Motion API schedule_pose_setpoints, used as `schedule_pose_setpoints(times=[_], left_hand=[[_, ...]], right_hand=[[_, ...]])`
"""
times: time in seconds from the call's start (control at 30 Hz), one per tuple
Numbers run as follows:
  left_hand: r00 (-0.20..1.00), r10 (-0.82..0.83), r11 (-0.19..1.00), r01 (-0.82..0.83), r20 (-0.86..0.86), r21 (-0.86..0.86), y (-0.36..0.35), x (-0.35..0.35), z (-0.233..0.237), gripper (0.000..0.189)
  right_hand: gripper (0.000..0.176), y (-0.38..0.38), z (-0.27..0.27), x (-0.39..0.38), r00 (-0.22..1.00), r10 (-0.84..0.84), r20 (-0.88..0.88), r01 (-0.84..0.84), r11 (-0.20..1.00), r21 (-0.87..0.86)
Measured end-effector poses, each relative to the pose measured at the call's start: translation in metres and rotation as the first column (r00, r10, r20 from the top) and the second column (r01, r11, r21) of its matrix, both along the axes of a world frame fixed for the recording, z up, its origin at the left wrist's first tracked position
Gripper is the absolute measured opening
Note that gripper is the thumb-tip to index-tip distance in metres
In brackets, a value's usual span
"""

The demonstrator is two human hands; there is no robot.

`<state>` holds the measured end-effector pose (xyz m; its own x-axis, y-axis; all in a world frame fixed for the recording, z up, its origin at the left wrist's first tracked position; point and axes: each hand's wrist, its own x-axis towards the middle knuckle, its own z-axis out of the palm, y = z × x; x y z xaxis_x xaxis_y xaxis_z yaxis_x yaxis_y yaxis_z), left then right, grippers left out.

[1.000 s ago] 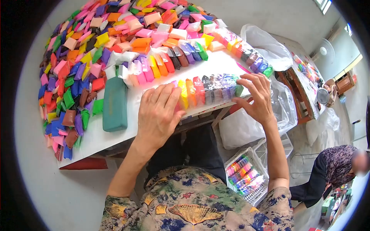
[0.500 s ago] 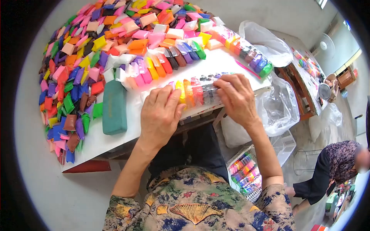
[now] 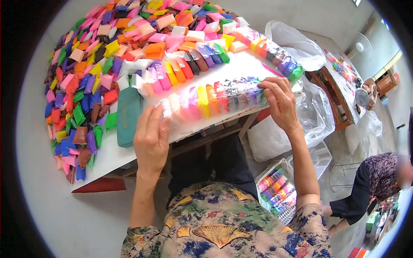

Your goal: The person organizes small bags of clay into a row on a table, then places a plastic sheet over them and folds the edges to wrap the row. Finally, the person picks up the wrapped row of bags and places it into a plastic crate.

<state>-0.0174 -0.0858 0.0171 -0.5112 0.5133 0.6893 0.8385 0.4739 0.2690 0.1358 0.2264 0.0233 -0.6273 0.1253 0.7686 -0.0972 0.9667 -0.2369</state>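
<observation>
While my extended left hand (image 3: 150, 139) and curled right hand (image 3: 282, 103), its grip unconfirmed, flank the clear-wrapped colour row (image 3: 212, 101) on the worktop (image 3: 247, 65), even pressure at both ends should keep it straight.

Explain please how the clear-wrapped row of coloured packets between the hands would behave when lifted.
The row will probably bend in the middle, since it is many separate packets. Its shiny film may be slippery. Lying long and low, it seems unlikely to tip.
</observation>
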Motion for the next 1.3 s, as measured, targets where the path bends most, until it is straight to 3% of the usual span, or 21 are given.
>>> schedule_pose_setpoints(times=[0.07, 0.13, 0.27, 0.43, 0.53, 0.6, 0.7, 0.8, 0.83, 0.9, 0.93, 1.07, 1.13, 1.23, 1.3], left_hand=[[0.983, 0.116, 0.993, -0.112, -0.142, 0.035, 0.001, 0.006, 0.008, 0.036], [0.986, 0.037, 0.999, -0.032, -0.164, 0.035, 0.011, 0.015, 0.023, 0.037], [0.970, -0.113, 0.989, 0.089, -0.217, -0.117, 0.060, 0.033, 0.023, 0.036], [0.983, -0.106, 0.983, 0.080, -0.152, -0.163, 0.055, 0.019, 0.011, 0.038], [0.985, -0.116, 0.986, 0.099, -0.130, -0.131, 0.042, 0.013, 0.003, 0.039], [0.986, -0.116, 0.988, 0.103, -0.118, -0.114, 0.038, 0.011, 0.001, 0.040], [0.987, -0.143, 0.985, 0.135, -0.072, -0.111, 0.036, 0.010, 0.002, 0.041], [0.990, -0.139, 0.983, 0.135, -0.025, -0.125, 0.037, 0.012, 0.009, 0.040], [0.991, -0.133, 0.982, 0.130, -0.010, -0.139, 0.037, 0.014, 0.011, 0.040], [0.984, -0.123, 0.987, 0.108, -0.127, -0.122, 0.045, 0.018, 0.019, 0.040], [0.975, -0.119, 0.989, 0.099, -0.188, -0.111, 0.052, 0.020, 0.023, 0.040], [0.957, -0.255, 0.962, 0.237, -0.140, -0.134, 0.074, 0.025, 0.028, 0.039], [0.961, -0.265, 0.947, 0.245, -0.078, -0.209, 0.076, 0.021, 0.023, 0.038], [0.961, -0.275, 0.952, 0.267, -0.037, -0.153, 0.055, 0.011, 0.013, 0.036], [0.970, -0.210, 0.964, 0.184, -0.123, -0.190, 0.039, 0.007, 0.014, 0.036]], right_hand=[[0.018, -0.003, 0.004, 0.000, 0.996, -0.075, -0.043, 0.077, 0.995, 0.062], [0.020, -0.023, 0.019, -0.003, 0.973, -0.194, -0.121, 0.213, 0.963, 0.164], [0.022, -0.085, 0.018, -0.046, 0.994, 0.108, -0.028, -0.103, 0.985, 0.141], [0.019, -0.073, 0.008, -0.043, 0.996, 0.085, 0.006, -0.085, 0.988, 0.131], [0.017, -0.035, 0.003, -0.018, 1.000, 0.001, 0.017, -0.003, 0.991, 0.131], [0.015, -0.009, -0.003, -0.003, 0.999, -0.036, -0.016, 0.036, 0.999, 0.023], [0.014, 0.026, -0.014, 0.022, 0.977, -0.210, 0.030, 0.209, 0.977, 0.050], [0.014, 0.022, -0.011, 0.034, 0.906, -0.422, -0.035, 0.421, 0.907, -0.030], [0.014, 0.010, -0.001, 0.029, 0.904, -0.414, -0.105, 0.418, 0.908, 0.017], [0.016, -0.019, 0.011, 0.010, 0.954, -0.249, -0.166, 0.252, 0.968, -0.005], [0.020, -0.035, 0.014, -0.001, 0.978, -0.142, -0.154, 0.143, 0.990, -0.005], [0.025, -0.080, 0.007, -0.037, 0.994, 0.099, -0.048, -0.091, 0.987, 0.133], [0.021, -0.078, 0.000, -0.041, 0.994, 0.076, -0.078, -0.062, 0.983, 0.173], [0.019, -0.059, 0.001, -0.027, 0.999, 0.028, -0.019, -0.026, 0.995, 0.099], [0.015, -0.036, 0.000, -0.017, 0.999, -0.007, -0.052, 0.013, 0.994, 0.106]])
